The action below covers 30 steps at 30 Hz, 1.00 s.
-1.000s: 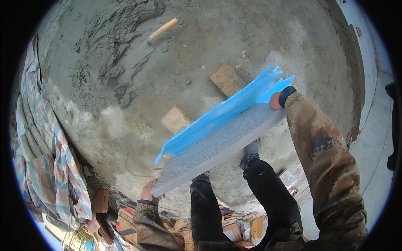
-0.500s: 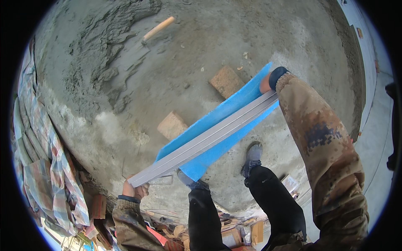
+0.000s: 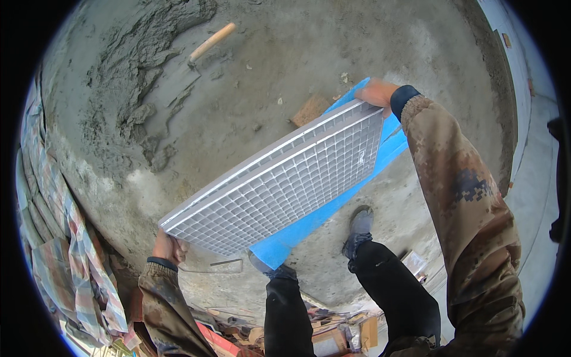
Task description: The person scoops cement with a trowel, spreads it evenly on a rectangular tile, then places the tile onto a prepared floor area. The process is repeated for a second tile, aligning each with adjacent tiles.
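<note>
Both hands hold a stack of large grey tiles (image 3: 279, 178), apparently two pressed together, tilted so the gridded back of one faces me. My left hand (image 3: 170, 247) is closed around the lower-left corner. At the far upper-right corner my right hand (image 3: 377, 95) grips the edge, its fingers partly hidden behind it. A blue foam sheet (image 3: 279, 241) lies beneath the tiles, showing along their near side and at the right end. Beyond them a brown brick (image 3: 309, 110) rests on the ground, partly covered.
Wet grey mortar (image 3: 146, 65) is heaped at the far left, with a wooden-handled trowel (image 3: 212, 43) lying beside it. A striped tarp (image 3: 77, 238) covers bundles at the left. Cardboard scraps (image 3: 357, 336) lie behind my shoes (image 3: 359, 229). A pale ledge (image 3: 505, 77) borders the right.
The tiles have tipped from nearly edge-on so that the gridded back now shows. Both hands have shifted up and leftward with them. The nearer brick is now hidden behind the tiles.
</note>
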Each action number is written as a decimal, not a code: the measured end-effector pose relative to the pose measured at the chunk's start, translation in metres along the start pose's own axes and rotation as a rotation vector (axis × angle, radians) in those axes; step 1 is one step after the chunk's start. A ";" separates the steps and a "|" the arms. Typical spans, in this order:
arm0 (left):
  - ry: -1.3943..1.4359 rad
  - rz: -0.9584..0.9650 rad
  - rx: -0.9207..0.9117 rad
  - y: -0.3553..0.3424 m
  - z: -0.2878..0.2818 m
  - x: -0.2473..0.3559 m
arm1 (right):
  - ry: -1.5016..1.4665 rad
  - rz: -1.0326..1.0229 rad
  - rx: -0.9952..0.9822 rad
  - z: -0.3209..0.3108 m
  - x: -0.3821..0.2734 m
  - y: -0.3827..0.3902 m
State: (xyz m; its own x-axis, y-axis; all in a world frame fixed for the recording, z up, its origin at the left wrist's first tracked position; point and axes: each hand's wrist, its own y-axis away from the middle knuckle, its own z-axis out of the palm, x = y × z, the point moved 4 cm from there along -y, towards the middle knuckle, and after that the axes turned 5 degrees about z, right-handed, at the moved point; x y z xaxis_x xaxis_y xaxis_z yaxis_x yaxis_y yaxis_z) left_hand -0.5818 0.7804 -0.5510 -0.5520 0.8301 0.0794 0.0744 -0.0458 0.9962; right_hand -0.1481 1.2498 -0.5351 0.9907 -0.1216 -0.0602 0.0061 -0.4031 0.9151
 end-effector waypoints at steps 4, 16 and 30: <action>-0.064 0.079 -0.003 -0.025 -0.009 0.004 | -0.028 0.010 0.037 -0.002 0.007 -0.022; 0.368 0.412 0.047 -0.104 0.003 -0.014 | -0.496 -0.219 0.412 0.031 0.037 -0.061; 0.434 0.512 0.053 -0.140 0.014 -0.059 | -0.232 -0.278 0.667 0.146 0.137 -0.034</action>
State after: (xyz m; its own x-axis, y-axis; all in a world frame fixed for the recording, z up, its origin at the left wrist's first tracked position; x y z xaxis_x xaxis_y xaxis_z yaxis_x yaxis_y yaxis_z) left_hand -0.5478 0.7451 -0.6954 -0.7191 0.4115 0.5599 0.4505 -0.3374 0.8266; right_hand -0.0320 1.1140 -0.6331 0.9102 -0.0935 -0.4035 0.0950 -0.9010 0.4232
